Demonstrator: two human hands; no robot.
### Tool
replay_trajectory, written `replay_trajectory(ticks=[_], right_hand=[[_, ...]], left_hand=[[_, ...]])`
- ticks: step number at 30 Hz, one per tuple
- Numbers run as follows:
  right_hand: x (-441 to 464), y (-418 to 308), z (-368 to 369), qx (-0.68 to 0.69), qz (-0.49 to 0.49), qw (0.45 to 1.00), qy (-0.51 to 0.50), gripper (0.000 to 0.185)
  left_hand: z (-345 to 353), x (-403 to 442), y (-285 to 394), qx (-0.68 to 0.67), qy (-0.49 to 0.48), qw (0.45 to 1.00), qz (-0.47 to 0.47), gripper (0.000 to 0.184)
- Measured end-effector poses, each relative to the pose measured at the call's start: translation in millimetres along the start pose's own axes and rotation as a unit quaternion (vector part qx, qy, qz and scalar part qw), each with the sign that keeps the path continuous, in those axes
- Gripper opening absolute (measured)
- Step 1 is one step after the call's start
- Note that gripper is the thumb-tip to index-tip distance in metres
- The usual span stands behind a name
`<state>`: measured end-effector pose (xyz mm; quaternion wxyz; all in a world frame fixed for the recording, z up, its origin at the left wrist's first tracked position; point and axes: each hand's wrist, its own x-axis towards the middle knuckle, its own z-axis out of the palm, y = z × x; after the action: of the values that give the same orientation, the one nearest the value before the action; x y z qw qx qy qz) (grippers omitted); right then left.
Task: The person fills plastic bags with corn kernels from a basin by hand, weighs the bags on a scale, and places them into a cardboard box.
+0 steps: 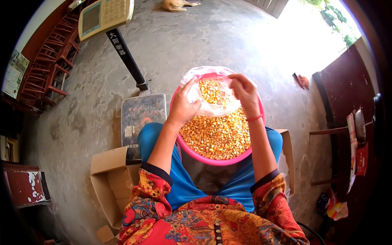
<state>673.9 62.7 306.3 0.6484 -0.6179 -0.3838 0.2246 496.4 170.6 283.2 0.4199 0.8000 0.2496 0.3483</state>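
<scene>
A pink basin [212, 162] full of yellow corn kernels [216, 136] sits between my knees. Over its far half is a clear plastic bag [220, 109], its mouth spread wide, with kernels visible inside or through it. My left hand [184, 104] grips the bag's left rim, thumb toward the opening. On the right side, my right hand [245, 90] has its fingers curled and pinched at the bag's edge; a red band circles that wrist.
A platform scale [143, 114] stands left of the basin, its display [105, 18] on a black post. Cardboard boxes [112, 175] lie beside my legs. Wooden chairs [49, 65] line the left wall. An animal [175, 5] lies on the far floor.
</scene>
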Motion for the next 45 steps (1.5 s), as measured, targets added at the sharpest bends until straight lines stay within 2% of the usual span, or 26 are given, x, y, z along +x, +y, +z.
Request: replay_trajectory(ticks=[3, 5, 6, 7, 8, 9, 11, 12, 14, 19, 25, 28, 30, 31, 32, 33, 34, 35, 37, 39, 42, 44, 45], right_hand=[[-10.8, 15.8, -25.1, 0.057, -0.014, 0.983, 0.174, 0.016], [-13.7, 71.5, -53.4, 0.035, -0.007, 0.982, 0.185, 0.016], [-16.4, 104.8, -63.7, -0.098, -0.024, 0.982, 0.157, 0.015], [-18.2, 100.1, -58.8, -0.229, -0.04, 0.964, 0.126, 0.015], [-28.9, 95.2, -55.6, -0.333, 0.006, 0.936, 0.118, 0.022], [-31.7, 97.1, -50.0, -0.369, -0.022, 0.925, 0.09, 0.027], [-36.1, 102.0, -39.8, -0.392, -0.081, 0.916, 0.025, 0.03], [-37.2, 99.2, -36.1, -0.391, -0.08, 0.917, 0.025, 0.03], [-38.4, 93.3, -31.6, -0.409, -0.085, 0.907, -0.053, 0.031], [-48.3, 88.6, -30.8, -0.401, -0.054, 0.912, -0.072, 0.026], [-58.9, 72.2, -27.1, -0.396, -0.047, 0.915, -0.061, 0.02], [-56.7, 81.2, -29.0, -0.371, -0.008, 0.925, -0.074, 0.021], [-52.8, 93.8, -27.8, -0.278, -0.027, 0.959, 0.041, 0.021], [-50.9, 91.1, -30.6, -0.278, -0.028, 0.96, 0.039, 0.021], [-49.3, 86.9, -35.9, -0.111, 0.114, 0.986, 0.045, 0.021], [-48.3, 76.6, -37.0, 0.061, 0.251, 0.965, 0.05, 0.022], [-48.9, 68.4, -31.9, 0.152, 0.252, 0.952, 0.084, 0.023], [-48.4, 67.6, -33.8, 0.151, 0.251, 0.953, 0.082, 0.023], [-46.3, 64.1, -41.2, 0.313, 0.274, 0.901, 0.12, 0.022], [-43.4, 51.8, -43.7, 0.408, 0.255, 0.872, 0.096, 0.021], [-34.5, 10.9, -31.9, 0.432, 0.233, 0.867, 0.079, 0.02], [-22.8, -7.8, -22.2, 0.469, 0.182, 0.864, 0.013, 0.019], [-16.2, -12.4, -16.3, 0.468, 0.182, 0.865, 0.013, 0.019]], left_hand=[[-2.4, 0.5, -1.9, 0.002, 0.017, 1.0, 0.004, 0.056], [-1.8, -0.3, -1.0, 0.0, 0.025, 1.0, 0.016, 0.055], [-1.5, -0.1, -0.2, -0.007, 0.027, 1.0, 0.012, 0.053], [-1.6, 0.8, 0.6, -0.013, 0.03, 0.999, 0.008, 0.051], [-1.3, 1.5, 1.6, -0.012, 0.031, 0.999, 0.009, 0.051], [-0.5, 1.6, 2.3, -0.013, 0.027, 1.0, 0.005, 0.049], [-0.1, 0.6, 2.5, -0.012, 0.021, 1.0, -0.001, 0.047], [-0.3, 0.5, 2.5, -0.017, 0.023, 1.0, 0.003, 0.046], [-0.5, 0.6, 1.8, -0.022, 0.024, 0.999, 0.007, 0.045], [-2.7, 1.6, 0.2, -0.023, 0.067, 0.997, 0.031, 0.045], [-2.2, 1.3, 2.7, -0.039, 0.068, 0.997, 0.016, 0.045], [-2.4, 1.1, 4.4, -0.037, 0.067, 0.997, 0.018, 0.045], [-2.5, 1.2, 4.3, -0.043, 0.069, 0.997, 0.019, 0.045], [-2.8, 0.9, 3.9, -0.049, 0.07, 0.996, 0.019, 0.045], [-3.0, 0.7, 3.5, -0.048, 0.071, 0.996, 0.018, 0.045], [-2.9, 0.8, 3.0, -0.046, 0.069, 0.996, 0.021, 0.046], [-2.8, 1.0, 2.8, -0.045, 0.066, 0.996, 0.024, 0.046], [-2.8, 1.1, 2.9, -0.045, 0.068, 0.996, 0.024, 0.046], [-2.7, 0.9, 2.8, -0.039, 0.062, 0.997, 0.021, 0.047], [-1.4, 1.6, 1.6, -0.04, 0.062, 0.997, 0.027, 0.047], [1.3, 2.4, 0.4, -0.041, 0.058, 0.997, 0.036, 0.048], [2.1, 3.1, 1.0, -0.041, 0.056, 0.997, 0.04, 0.048], [1.6, 3.2, 1.9, -0.039, 0.049, 0.997, 0.04, 0.048]])
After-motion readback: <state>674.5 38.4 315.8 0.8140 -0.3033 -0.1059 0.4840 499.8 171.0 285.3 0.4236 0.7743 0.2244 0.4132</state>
